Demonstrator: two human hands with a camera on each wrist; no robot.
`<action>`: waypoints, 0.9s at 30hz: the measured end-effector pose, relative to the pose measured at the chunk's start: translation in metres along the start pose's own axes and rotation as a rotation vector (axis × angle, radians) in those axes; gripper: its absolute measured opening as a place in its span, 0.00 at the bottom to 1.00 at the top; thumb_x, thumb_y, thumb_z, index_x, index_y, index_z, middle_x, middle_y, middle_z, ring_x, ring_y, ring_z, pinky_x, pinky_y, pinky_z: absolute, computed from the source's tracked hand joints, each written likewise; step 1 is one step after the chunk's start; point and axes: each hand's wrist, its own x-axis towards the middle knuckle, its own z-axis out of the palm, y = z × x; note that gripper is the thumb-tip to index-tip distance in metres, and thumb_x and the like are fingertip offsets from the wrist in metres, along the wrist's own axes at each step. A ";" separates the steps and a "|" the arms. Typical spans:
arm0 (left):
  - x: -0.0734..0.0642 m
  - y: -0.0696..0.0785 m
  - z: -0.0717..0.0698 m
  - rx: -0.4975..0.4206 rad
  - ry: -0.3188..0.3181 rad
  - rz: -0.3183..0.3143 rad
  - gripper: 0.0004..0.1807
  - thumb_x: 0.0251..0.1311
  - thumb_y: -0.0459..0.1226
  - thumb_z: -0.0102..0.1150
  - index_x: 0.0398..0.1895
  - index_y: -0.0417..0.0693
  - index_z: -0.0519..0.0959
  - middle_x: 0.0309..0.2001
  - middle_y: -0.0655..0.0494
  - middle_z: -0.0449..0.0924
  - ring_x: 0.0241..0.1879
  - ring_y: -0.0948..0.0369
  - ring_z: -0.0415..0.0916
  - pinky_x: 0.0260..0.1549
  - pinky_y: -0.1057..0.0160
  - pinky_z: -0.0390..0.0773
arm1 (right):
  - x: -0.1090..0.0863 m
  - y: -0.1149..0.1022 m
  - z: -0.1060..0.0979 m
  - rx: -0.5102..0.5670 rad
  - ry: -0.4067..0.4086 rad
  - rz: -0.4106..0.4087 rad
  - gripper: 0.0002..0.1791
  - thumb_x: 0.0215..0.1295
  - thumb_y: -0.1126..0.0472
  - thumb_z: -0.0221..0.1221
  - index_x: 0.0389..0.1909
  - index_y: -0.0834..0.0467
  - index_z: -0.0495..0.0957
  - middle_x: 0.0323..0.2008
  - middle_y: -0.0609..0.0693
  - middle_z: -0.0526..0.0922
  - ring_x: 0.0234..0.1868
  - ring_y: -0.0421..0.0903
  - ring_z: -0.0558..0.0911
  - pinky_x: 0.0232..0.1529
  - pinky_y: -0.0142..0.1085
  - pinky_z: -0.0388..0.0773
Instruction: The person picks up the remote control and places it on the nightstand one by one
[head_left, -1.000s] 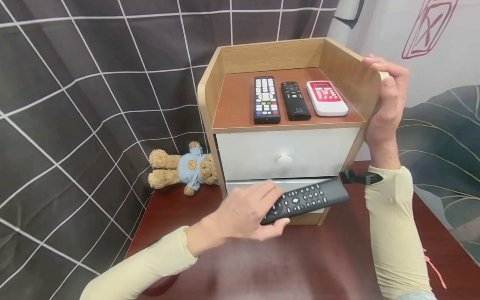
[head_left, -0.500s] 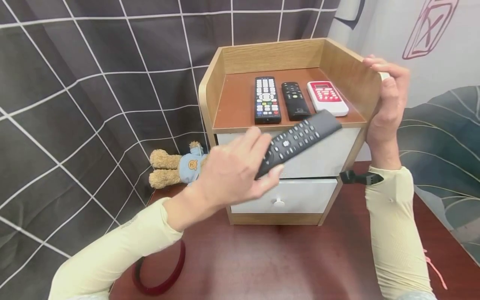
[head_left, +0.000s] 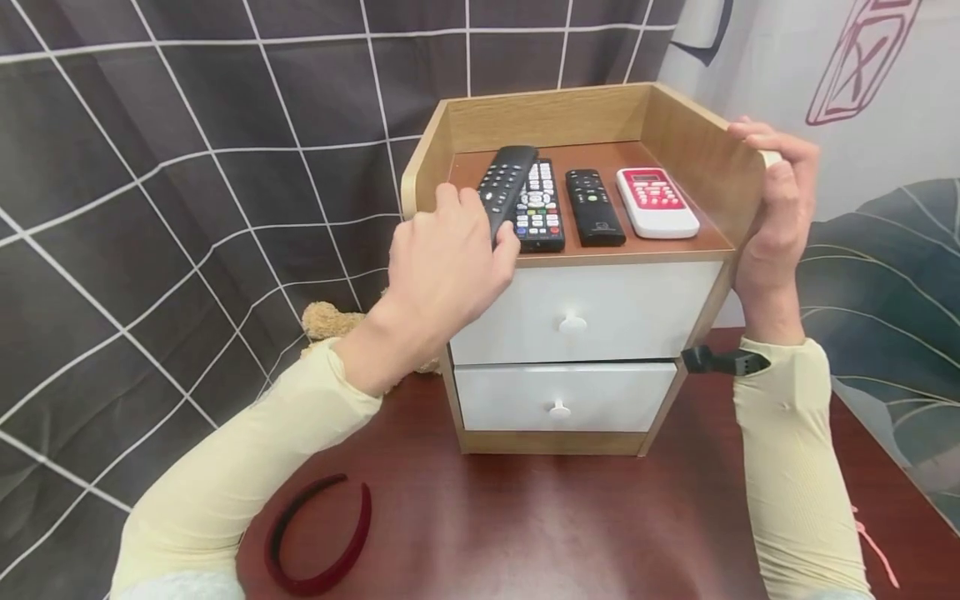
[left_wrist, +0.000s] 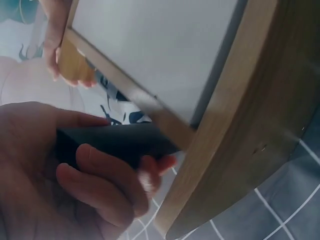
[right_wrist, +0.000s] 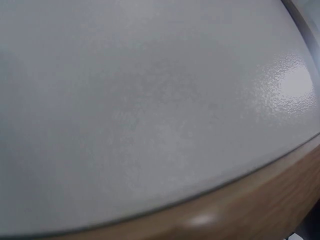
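In the head view my left hand (head_left: 450, 258) grips the lower end of a black remote control (head_left: 508, 183), tilted over the left part of the cabinet's top shelf (head_left: 468, 167). It overlaps a black remote with white and coloured buttons (head_left: 542, 204). Beside that lie a slim black remote (head_left: 594, 208) and a white remote with a red face (head_left: 657, 204). The left wrist view shows curled fingers (left_wrist: 107, 177) around the dark remote (left_wrist: 115, 140), by the shelf's front edge. My right hand (head_left: 780, 208) holds the front edge of the cabinet's right side panel (head_left: 697, 175).
Two white drawers (head_left: 517, 312) with knobs front the wooden cabinet, both pushed in. A dark red headband (head_left: 352, 542) lies on the reddish table (head_left: 570, 517). Behind my left forearm a teddy bear (head_left: 330, 321) is mostly hidden. A dark grid curtain (head_left: 225, 108) hangs at the back and left.
My left hand has raised the black remote from in front of the lower drawer to above the shelf, moving it left and turning it more upright. The right hand stays on the side panel.
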 end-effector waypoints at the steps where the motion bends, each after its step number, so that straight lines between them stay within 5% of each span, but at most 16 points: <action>1: 0.004 0.002 -0.001 0.016 -0.033 -0.024 0.25 0.67 0.51 0.44 0.40 0.36 0.77 0.35 0.46 0.74 0.22 0.48 0.78 0.24 0.51 0.81 | 0.000 0.000 0.000 0.001 -0.002 0.000 0.12 0.63 0.59 0.50 0.43 0.59 0.76 0.53 0.55 0.81 0.66 0.53 0.68 0.67 0.38 0.56; 6: 0.017 0.011 -0.001 0.106 -0.164 -0.103 0.24 0.71 0.47 0.41 0.44 0.34 0.78 0.36 0.44 0.76 0.27 0.48 0.82 0.25 0.54 0.83 | 0.001 0.001 0.000 -0.001 -0.006 -0.002 0.12 0.63 0.59 0.49 0.43 0.59 0.76 0.53 0.55 0.81 0.66 0.53 0.68 0.67 0.38 0.56; 15: 0.040 0.023 -0.002 0.315 -0.337 -0.026 0.20 0.67 0.42 0.43 0.40 0.36 0.82 0.36 0.45 0.79 0.36 0.57 0.78 0.24 0.62 0.81 | 0.000 0.000 0.001 0.009 0.004 -0.006 0.12 0.63 0.60 0.48 0.42 0.59 0.76 0.53 0.55 0.81 0.66 0.54 0.68 0.68 0.37 0.56; 23: 0.056 0.015 0.008 0.292 -0.479 -0.087 0.21 0.70 0.43 0.40 0.43 0.41 0.83 0.39 0.44 0.82 0.36 0.56 0.79 0.21 0.62 0.74 | -0.001 -0.001 0.005 0.029 0.003 -0.016 0.12 0.63 0.60 0.49 0.42 0.60 0.76 0.51 0.55 0.82 0.65 0.55 0.69 0.68 0.37 0.58; 27: 0.063 0.013 0.009 0.235 -0.527 -0.097 0.22 0.69 0.44 0.40 0.46 0.42 0.83 0.40 0.47 0.83 0.34 0.57 0.79 0.25 0.62 0.78 | 0.000 -0.001 0.003 0.050 0.012 -0.010 0.11 0.63 0.60 0.49 0.41 0.60 0.76 0.51 0.56 0.82 0.65 0.55 0.69 0.67 0.37 0.58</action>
